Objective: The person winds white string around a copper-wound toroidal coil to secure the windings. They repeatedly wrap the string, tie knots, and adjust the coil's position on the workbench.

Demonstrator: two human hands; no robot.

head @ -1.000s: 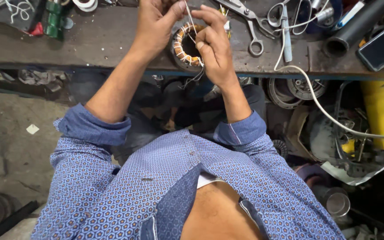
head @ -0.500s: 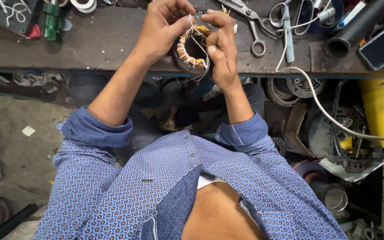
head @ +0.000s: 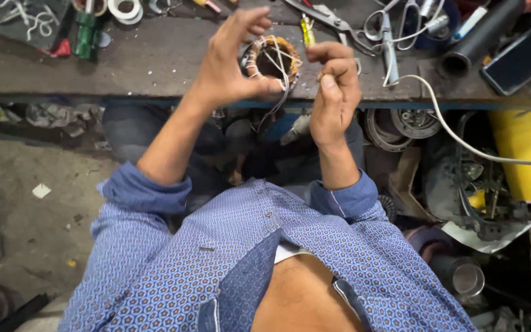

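A round motor stator with copper windings (head: 273,56) is held up over the front edge of the dark workbench (head: 155,67). My left hand (head: 232,61) grips its left side, thumb under the ring and fingers spread above. My right hand (head: 334,86) sits just right of the stator, fingers pinched on a thin white thread (head: 283,67) that runs across the ring and hangs below it. Both blue patterned sleeves are rolled at the forearm.
Scissors (head: 394,37), pliers, a yellow-handled tool (head: 306,29), tape rolls (head: 124,9), a black tube (head: 480,37) and a dark phone (head: 520,55) lie on the bench. A white cable (head: 462,138) curves off to the right. A yellow container (head: 527,154) and metal parts crowd under the bench.
My right hand has pulled away from the stator to the right, drawing the thread taut. My left hand has opened its upper fingers while keeping hold of the ring.
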